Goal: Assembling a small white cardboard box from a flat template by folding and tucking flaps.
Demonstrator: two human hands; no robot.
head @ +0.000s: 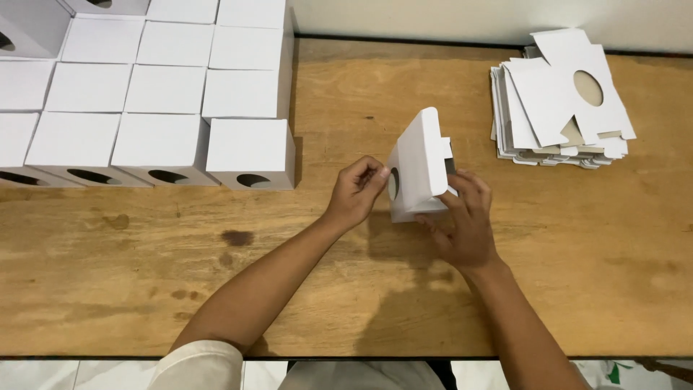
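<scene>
- Box, white card with an oval cutout, half-folded, sits tilted above the wooden table, held between both hands.
- Left hand pinches its left edge by the cutout, fingers curled shut.
- Right hand cups the right side, fingers closed loosely on the card.
- Finished boxes stand in rows at far left.
- Flat blanks lie stacked at far right.

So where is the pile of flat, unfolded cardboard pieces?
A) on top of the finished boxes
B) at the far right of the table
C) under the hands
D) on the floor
B: the pile of flat pieces lies at the far right of the wooden table, well apart from the finished boxes on the left.
</scene>
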